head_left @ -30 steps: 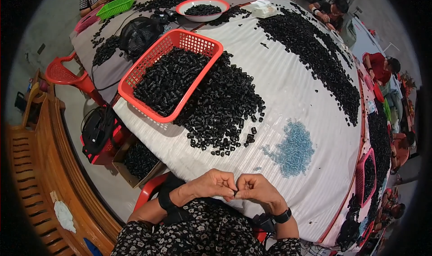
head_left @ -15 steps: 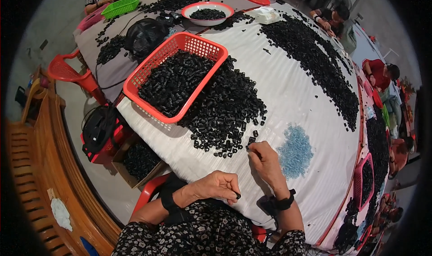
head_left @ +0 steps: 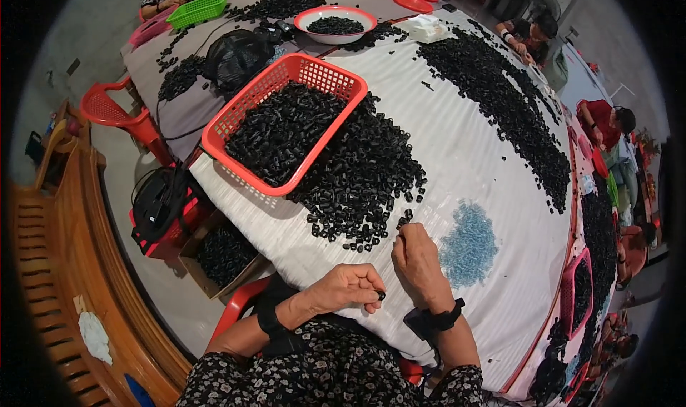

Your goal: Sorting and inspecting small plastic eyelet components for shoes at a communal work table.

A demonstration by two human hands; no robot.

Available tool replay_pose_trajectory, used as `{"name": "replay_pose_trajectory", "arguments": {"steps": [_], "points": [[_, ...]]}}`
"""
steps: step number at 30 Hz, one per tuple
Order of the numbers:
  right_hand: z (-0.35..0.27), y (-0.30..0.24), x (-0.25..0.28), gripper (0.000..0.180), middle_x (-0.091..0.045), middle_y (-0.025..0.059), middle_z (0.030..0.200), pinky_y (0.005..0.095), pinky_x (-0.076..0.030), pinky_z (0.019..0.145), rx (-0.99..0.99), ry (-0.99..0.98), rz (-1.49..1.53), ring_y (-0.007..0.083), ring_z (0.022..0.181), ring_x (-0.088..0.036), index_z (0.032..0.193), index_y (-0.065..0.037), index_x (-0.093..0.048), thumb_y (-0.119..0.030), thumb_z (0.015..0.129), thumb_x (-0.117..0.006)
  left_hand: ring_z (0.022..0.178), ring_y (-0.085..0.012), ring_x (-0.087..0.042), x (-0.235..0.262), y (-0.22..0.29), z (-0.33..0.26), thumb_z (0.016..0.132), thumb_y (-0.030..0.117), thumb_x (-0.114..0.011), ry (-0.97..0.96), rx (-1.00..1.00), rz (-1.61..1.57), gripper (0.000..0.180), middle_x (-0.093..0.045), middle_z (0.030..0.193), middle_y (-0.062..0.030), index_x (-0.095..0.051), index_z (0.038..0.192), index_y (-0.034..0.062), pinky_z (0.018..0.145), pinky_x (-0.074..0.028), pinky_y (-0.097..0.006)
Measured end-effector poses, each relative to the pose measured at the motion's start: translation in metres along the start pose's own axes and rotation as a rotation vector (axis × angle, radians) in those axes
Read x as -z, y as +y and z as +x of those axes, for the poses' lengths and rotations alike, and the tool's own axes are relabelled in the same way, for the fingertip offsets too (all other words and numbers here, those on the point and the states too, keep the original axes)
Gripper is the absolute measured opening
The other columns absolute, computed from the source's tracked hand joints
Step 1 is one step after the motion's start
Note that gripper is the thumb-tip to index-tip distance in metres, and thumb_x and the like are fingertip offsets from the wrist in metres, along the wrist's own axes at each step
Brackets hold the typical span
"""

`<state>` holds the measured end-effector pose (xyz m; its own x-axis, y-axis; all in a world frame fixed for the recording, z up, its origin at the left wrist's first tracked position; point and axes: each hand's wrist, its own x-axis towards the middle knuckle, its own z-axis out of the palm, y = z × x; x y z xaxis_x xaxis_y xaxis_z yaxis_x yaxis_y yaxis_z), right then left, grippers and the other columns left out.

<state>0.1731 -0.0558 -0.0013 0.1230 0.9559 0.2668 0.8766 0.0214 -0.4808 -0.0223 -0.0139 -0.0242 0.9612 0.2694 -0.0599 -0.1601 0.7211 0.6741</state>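
My left hand pinches a small black plastic piece between thumb and fingertips, above the table's near edge. To its right, my right hand is closed, palm down, with its fingertips against loose black pieces at the near right edge of a heap of black pieces. Its fingers hide whatever they may hold. Just right of that hand lies a flat pile of small clear-blue pieces. A red plastic basket, full of the same black pieces, stands beside the heap.
Beyond are a long black heap, a red-rimmed white bowl, a green basket and a dark mesh bag. Left of the table stand a box of black pieces and a wooden bench. Other people sit around the tables.
My left hand has risen slightly and moved a little right with its black piece. My right hand stays near the heap's edge, its fingers now turned more inward. The view has shifted slightly.
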Motion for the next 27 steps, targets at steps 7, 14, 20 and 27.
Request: {"name": "replay_pose_trajectory", "arguments": {"steps": [7,14,20,27], "points": [[-0.014,-0.004,0.007,0.012,-0.051,0.0199,0.081,0.043,-0.044,0.063,-0.012,-0.1,0.085,0.0399,0.074,-0.052,0.095,-0.001,-0.047,-0.002,0.084,-0.052,0.08,-0.0186,-0.065,0.007,-0.007,0.003,0.089,0.003,-0.057,0.169,-0.014,0.001,0.019,-0.065,0.091,-0.0144,-0.055,0.105,-0.0063,0.075,-0.055,-0.031],[-0.023,-0.02,0.025,0.01,-0.056,0.0121,0.076,0.0286,-0.045,0.06,-0.31,-0.152,0.473,0.0205,0.065,-0.057,0.095,-0.001,-0.052,-0.007,0.086,-0.054,0.08,-0.0195,-0.066,0.005,-0.004,0.006,0.089,0.005,-0.058,0.277,-0.067,0.067,0.018,-0.065,0.089,-0.0147,-0.055,0.103,-0.0061,0.074,-0.055,-0.031],[-0.039,-0.024,0.015,0.009,-0.054,0.0036,0.076,0.0232,-0.042,0.06,-0.327,-0.12,0.767,0.0096,0.067,-0.051,0.093,0.0,-0.054,-0.005,0.085,-0.055,0.075,-0.0147,-0.064,-0.001,-0.006,0.011,0.088,0.003,-0.058,0.365,-0.033,0.094,0.015,-0.065,0.085,-0.012,-0.056,0.1,-0.0056,0.069,-0.054,-0.025],[-0.039,-0.033,0.017,0.009,-0.056,0.0113,0.083,0.0292,-0.047,0.064,-0.175,-0.104,0.585,0.0208,0.072,-0.06,0.094,0.0,-0.055,-0.003,0.085,-0.055,0.073,-0.0117,-0.063,-0.003,-0.007,0.012,0.088,0.003,-0.059,0.43,-0.039,0.138,0.014,-0.064,0.083,-0.0091,-0.057,0.099,-0.0059,0.069,-0.053,-0.023]]}}
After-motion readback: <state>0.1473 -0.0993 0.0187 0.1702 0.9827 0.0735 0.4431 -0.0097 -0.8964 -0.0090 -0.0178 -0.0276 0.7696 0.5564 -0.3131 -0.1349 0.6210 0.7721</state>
